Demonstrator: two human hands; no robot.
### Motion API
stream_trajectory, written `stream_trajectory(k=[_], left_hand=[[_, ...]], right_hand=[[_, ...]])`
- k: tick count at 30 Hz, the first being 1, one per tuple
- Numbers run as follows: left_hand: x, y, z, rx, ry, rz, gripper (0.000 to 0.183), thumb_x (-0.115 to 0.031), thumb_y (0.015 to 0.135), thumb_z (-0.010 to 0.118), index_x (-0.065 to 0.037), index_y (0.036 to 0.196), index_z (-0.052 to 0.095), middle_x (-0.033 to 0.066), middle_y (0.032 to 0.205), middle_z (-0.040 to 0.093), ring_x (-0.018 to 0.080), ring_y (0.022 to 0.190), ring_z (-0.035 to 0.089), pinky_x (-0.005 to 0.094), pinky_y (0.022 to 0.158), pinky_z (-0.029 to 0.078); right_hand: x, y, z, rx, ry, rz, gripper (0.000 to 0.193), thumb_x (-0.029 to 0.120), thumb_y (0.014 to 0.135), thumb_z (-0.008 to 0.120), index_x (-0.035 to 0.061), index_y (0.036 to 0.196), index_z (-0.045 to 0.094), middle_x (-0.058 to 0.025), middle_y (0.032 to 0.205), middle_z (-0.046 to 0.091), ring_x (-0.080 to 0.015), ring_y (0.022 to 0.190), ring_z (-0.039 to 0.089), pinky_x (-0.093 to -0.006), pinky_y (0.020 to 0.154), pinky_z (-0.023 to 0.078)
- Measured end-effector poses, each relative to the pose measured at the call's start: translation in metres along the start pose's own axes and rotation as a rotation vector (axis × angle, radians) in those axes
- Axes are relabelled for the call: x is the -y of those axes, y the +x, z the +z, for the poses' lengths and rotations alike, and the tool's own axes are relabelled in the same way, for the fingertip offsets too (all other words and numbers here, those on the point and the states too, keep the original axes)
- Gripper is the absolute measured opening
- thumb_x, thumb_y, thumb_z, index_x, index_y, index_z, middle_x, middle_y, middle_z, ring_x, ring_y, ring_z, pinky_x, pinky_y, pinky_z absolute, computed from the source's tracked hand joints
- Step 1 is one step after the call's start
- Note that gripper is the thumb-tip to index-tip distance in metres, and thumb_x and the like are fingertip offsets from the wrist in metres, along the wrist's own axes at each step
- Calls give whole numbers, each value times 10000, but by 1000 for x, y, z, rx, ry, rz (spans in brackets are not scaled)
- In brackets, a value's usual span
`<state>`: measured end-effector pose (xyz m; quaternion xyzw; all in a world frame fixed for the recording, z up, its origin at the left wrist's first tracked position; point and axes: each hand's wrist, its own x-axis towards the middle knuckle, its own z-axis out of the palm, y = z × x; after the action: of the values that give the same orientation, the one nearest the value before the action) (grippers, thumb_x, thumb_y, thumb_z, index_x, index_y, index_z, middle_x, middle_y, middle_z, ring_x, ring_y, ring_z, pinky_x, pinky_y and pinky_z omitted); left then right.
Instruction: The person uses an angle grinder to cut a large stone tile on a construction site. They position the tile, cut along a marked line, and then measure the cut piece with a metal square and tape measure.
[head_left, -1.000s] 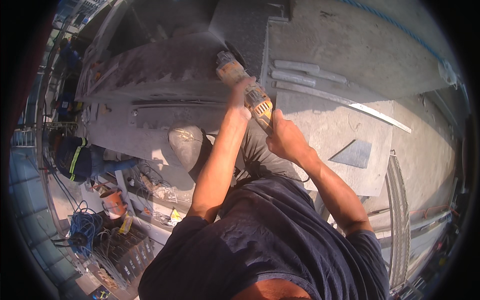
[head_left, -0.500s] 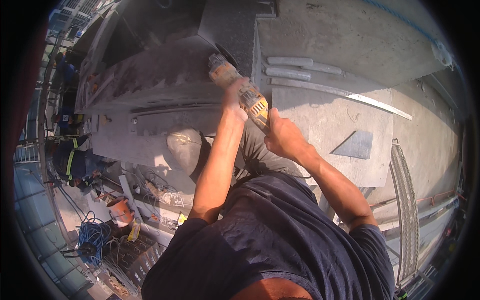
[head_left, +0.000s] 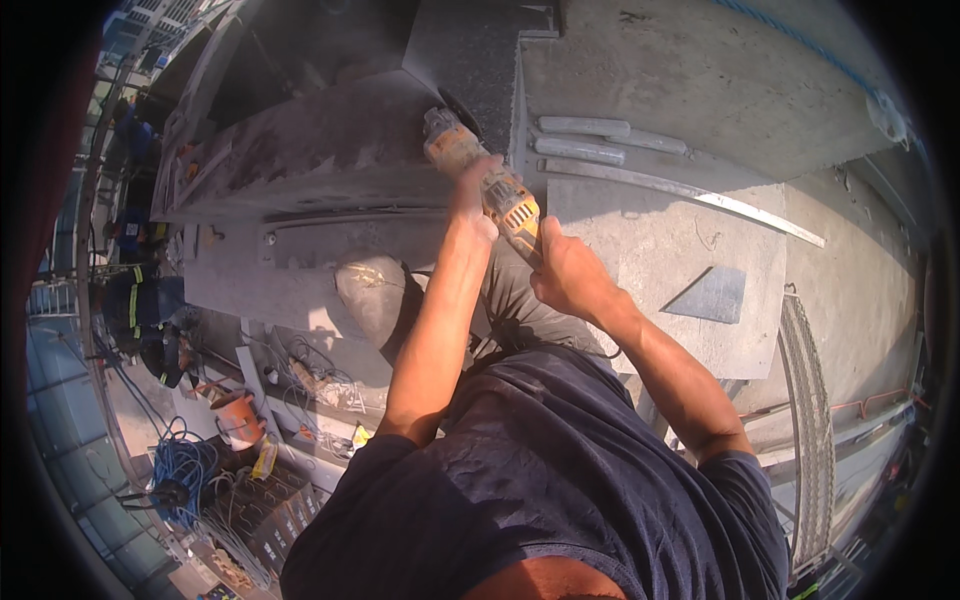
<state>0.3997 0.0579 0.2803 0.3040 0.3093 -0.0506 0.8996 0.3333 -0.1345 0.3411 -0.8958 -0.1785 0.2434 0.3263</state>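
Head view: hands (head_left: 474, 188) (head_left: 570, 268) grip a grinder (head_left: 514, 208); dark box (head_left: 268, 508) bears unreadable marks (head_left: 297, 513).

At left, a co-worker (head_left: 152, 305) in dark workwear with yellow-green reflective bands has changed posture within a second, drawing back leftward.

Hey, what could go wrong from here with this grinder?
The bare left hand grips the grinder close to its disc, so kickback might cut it. The disc sits by the dark slab and could bind. The person's left knee is nearby, so a dropped grinder might strike it.
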Motion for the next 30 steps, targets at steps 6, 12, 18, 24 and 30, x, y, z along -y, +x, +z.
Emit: stream_trajectory(k=[6, 12, 18, 24, 30], left_hand=[[2, 2, -1, 1, -16, 4, 245, -197, 931, 790, -66, 1045, 618, 102, 865, 682, 275, 763, 728, 460, 676, 640], [8, -1, -6, 35, -3, -9, 279, -184, 932, 791, -50, 1102, 615, 121, 875, 703, 277, 769, 746, 452, 672, 648], [10, -16, 7, 32, 0, 78, 268, -181, 935, 794, -50, 1113, 642, 113, 924, 715, 280, 839, 757, 434, 740, 651], [-19, -39, 11, 86, -23, 219, 289, -165, 943, 798, -19, 1154, 668, 108, 1019, 693, 308, 970, 736, 441, 867, 644], [-57, -50, -20, 217, -55, 332, 338, -190, 964, 770, 7, 1206, 642, 123, 1065, 671, 281, 1012, 680, 504, 1227, 466]], right_hand=[[-1, -1, 1, -6, -1, -9, 425, 31, 842, 720, -54, 1155, 446, -385, 887, 702, -605, 894, 690, -645, 810, 545], [-4, -11, 1, 0, -14, -21, 421, 27, 841, 711, -57, 1153, 442, -384, 877, 704, -607, 877, 692, -653, 800, 548], [-6, -17, 0, -28, -17, -10, 436, 34, 858, 709, -36, 1183, 427, -367, 883, 718, -595, 877, 704, -651, 789, 561], [9, -14, 1, -51, -43, -47, 526, 103, 872, 768, -1, 1215, 383, -309, 826, 718, -567, 825, 706, -639, 729, 563], [27, -6, 9, -19, 31, -181, 741, 198, 940, 793, -39, 1500, 369, -307, 920, 755, -554, 854, 728, -615, 743, 580]])
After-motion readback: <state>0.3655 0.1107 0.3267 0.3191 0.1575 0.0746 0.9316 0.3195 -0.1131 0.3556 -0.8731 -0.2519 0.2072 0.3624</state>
